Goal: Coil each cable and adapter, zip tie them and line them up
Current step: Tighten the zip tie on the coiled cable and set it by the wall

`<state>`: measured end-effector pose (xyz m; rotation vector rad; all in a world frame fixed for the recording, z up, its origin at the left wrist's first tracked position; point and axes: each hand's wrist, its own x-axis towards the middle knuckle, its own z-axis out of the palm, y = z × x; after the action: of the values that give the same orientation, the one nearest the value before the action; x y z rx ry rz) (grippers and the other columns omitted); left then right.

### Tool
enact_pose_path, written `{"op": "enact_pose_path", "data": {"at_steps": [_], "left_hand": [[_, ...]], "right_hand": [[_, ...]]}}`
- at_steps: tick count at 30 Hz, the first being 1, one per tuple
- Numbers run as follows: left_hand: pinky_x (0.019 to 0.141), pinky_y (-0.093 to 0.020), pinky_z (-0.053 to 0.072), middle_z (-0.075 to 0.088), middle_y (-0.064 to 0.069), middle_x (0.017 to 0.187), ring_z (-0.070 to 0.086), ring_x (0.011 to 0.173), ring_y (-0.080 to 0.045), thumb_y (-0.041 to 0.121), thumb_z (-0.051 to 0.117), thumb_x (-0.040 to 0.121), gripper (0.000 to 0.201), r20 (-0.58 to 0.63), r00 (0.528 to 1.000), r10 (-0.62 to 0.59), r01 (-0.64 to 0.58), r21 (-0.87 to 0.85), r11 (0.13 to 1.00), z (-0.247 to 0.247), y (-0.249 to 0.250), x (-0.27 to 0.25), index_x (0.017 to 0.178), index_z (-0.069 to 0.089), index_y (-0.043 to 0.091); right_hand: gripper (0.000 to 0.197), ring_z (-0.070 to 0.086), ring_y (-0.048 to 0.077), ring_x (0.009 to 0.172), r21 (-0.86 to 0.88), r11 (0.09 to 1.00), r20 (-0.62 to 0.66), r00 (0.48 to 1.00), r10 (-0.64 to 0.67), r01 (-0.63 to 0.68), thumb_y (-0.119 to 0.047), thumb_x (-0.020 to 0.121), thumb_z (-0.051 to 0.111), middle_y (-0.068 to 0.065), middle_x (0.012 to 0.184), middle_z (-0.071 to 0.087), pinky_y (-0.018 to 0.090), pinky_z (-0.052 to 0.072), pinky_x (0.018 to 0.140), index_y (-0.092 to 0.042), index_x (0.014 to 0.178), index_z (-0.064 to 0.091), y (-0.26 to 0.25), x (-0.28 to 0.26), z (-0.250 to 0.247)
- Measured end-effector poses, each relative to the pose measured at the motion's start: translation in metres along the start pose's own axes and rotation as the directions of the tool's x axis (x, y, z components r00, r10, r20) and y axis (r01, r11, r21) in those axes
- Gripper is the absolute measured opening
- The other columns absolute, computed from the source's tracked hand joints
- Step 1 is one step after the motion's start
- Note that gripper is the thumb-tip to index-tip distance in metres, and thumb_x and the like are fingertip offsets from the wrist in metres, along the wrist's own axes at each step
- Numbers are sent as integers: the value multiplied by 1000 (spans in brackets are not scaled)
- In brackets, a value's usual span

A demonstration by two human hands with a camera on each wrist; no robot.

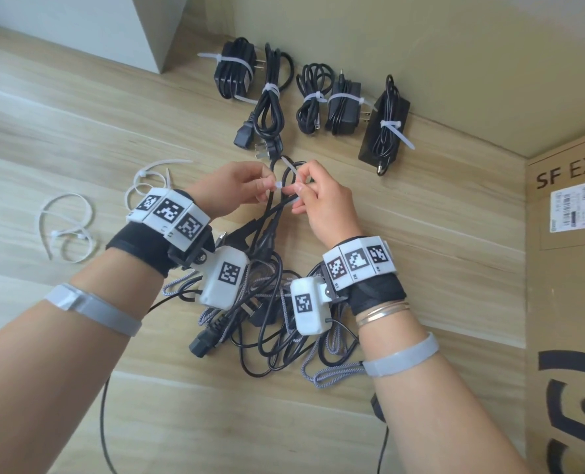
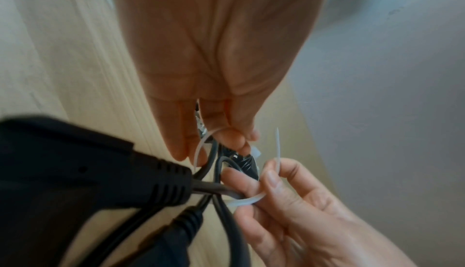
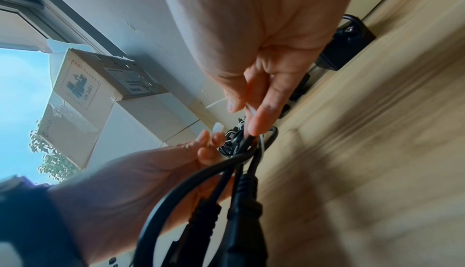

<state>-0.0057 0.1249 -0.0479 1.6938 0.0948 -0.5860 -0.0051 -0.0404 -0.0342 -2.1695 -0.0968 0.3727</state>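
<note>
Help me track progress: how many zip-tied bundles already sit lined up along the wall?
5, in a row by the wall: an adapter at the left, a power cord, a thin cable, a small adapter, and a large adapter brick at the right.

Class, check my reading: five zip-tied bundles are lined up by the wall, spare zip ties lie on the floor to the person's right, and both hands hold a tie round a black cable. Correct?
One slip: the spare zip ties lie to the person's left, as the head view shows. The rest stands: five bundles by the wall, left hand and right hand holding the tie round the black cable.
</note>
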Motion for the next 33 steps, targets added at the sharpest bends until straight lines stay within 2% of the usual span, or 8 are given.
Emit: {"op": "enact_pose_path", "data": {"at_steps": [2, 4, 9, 12, 16, 21, 28, 33], "left_hand": [[86, -26, 53, 49, -2, 67, 56, 71, -11, 8, 42, 96, 21, -19, 1000, -10, 8, -102, 995, 0, 2, 0, 80, 55, 13], [82, -25, 54, 50, -2, 67, 60, 70, -10, 7, 40, 97, 22, -33, 999, -13, 8, -155, 988, -1, 2, 0, 79, 53, 13], [87, -29, 52, 59, -10, 86, 61, 86, -19, 10, 39, 97, 23, -19, 999, -34, 29, -221, 975, -2, -1, 0, 78, 50, 13], [91, -28, 51, 58, -9, 88, 57, 92, -21, 9, 39, 98, 22, 20, 999, -35, 39, -245, 969, -3, -3, 0, 80, 52, 12], [94, -31, 49, 58, -7, 86, 56, 91, -19, 9, 38, 98, 22, 37, 999, -35, 43, -252, 967, -4, -4, 2, 80, 52, 13], [87, -24, 53, 57, -9, 88, 60, 88, -14, 11, 38, 98, 23, 45, 999, -26, 38, -299, 953, -6, -6, 2, 78, 51, 14], [86, -23, 53, 56, -9, 88, 61, 85, -12, 11, 38, 98, 23, 49, 998, -28, 42, -308, 950, -6, -6, 3, 78, 51, 13], [92, -28, 51, 57, -7, 87, 61, 88, -14, 12, 38, 98, 23, 61, 998, -25, 42, -297, 954, -7, -7, 2, 79, 51, 14]], "right_hand": [[30, 65, 14, 67, 0, 1000, 8, 1000, -9, 9, -12, 94, 45, -5, 86, 69, 32, 57, 75, -32, 72, 41, 1, 0, -1], [24, 66, 15, 69, -8, 1000, 16, 1000, -14, 14, -12, 94, 45, -6, 86, 69, 34, 57, 76, -28, 76, 46, 2, 0, -1], [11, 66, 16, 71, -11, 1000, 24, 1000, -5, 5, -9, 94, 46, 0, 90, 70, 33, 57, 76, -11, 89, 56, 8, 2, -2], [11, 66, 16, 72, -32, 999, 45, 999, -5, 6, -10, 94, 47, -2, 89, 69, 34, 57, 77, -11, 89, 57, 9, 3, -1], [10, 67, 17, 74, -50, 999, 57, 998, -6, 9, -11, 94, 47, -1, 91, 69, 32, 57, 77, -10, 92, 56, 10, 3, -1], [10, 66, 16, 74, -62, 998, 56, 998, -11, 15, -10, 95, 47, 0, 93, 70, 29, 56, 76, -9, 91, 56, 11, 2, -2], [10, 66, 15, 72, -58, 998, 58, 998, -8, 11, -10, 95, 46, 0, 94, 70, 23, 55, 73, -9, 91, 56, 11, 3, -2], [10, 66, 15, 72, -57, 998, 51, 999, -18, 21, -10, 95, 46, -1, 92, 70, 24, 55, 74, -8, 91, 56, 11, 2, -1]]}}
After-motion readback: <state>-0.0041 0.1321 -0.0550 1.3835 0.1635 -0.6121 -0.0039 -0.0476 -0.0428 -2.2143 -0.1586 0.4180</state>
